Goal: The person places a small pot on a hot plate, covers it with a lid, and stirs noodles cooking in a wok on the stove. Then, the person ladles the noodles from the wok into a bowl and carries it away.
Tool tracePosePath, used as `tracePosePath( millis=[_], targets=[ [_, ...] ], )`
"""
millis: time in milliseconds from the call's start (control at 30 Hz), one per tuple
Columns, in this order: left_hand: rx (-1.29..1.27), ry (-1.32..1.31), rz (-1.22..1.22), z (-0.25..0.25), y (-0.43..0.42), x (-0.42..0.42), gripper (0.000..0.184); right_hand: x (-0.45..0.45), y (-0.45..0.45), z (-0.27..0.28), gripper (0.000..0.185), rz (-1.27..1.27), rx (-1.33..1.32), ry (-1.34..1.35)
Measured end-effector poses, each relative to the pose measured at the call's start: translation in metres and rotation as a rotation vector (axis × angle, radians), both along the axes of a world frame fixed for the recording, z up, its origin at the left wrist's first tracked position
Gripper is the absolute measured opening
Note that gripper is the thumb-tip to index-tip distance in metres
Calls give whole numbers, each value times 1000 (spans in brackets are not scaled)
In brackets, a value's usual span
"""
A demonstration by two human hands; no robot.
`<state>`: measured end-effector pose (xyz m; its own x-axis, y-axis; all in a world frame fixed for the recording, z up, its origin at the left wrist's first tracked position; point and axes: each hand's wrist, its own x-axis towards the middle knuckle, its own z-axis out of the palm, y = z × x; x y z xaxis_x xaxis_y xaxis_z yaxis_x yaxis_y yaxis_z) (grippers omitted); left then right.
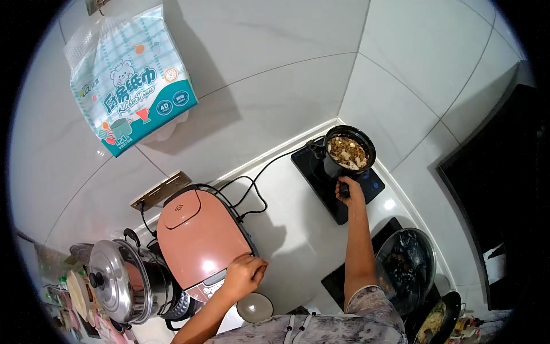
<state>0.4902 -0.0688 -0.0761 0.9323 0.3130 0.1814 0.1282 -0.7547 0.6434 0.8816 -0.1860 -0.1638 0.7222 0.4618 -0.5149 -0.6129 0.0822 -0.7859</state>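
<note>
My right hand (350, 191) is wrapped round the handle of a black pot (334, 168). Brown, crumbly food with pale pieces (348, 153) fills the pot, which is over a black induction cooktop (326, 200) in the counter's far corner. My left hand (245, 275) has its fingers curled closed, and nothing shows in them. It is over the front edge of a pink rice cooker (197, 235), whose lid is down; whether the two touch I cannot tell. Just below that hand stands a small pale bowl (255, 308).
A steel steamer pot (117, 281) with its lid on stands left of the cooker. At right are a pan under a glass lid (405, 269) and a wok with food (432, 324). Kitchen tissue (134, 86) hangs on the wall. Black cords (260, 178) cross the counter.
</note>
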Motion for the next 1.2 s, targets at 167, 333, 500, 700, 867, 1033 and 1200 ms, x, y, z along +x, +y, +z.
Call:
tracePosePath(
  millis=[167,333,500,700,867,1033,1200],
  targets=[
    [12,0,-9,4,0,2,5,7,1,-6,17,4,-14,-7],
    [52,-41,-14,4,0,4,3,9,7,1,17,-4,-9,-38],
    [26,-17,-3,5,-2,4,3,15,10,-6,17,11,0,-31],
    [35,-12,5,5,-3,4,4,17,14,-13,16,-16,26,-31],
    [37,-24,5,3,-2,3,6,16,16,-9,17,-13,35,-37],
    [36,7,-10,4,-3,1,6,15,15,-10,18,6,58,-30],
    [33,-25,-25,2,-3,1,9,17,16,-14,17,-21,53,14]
  ],
)
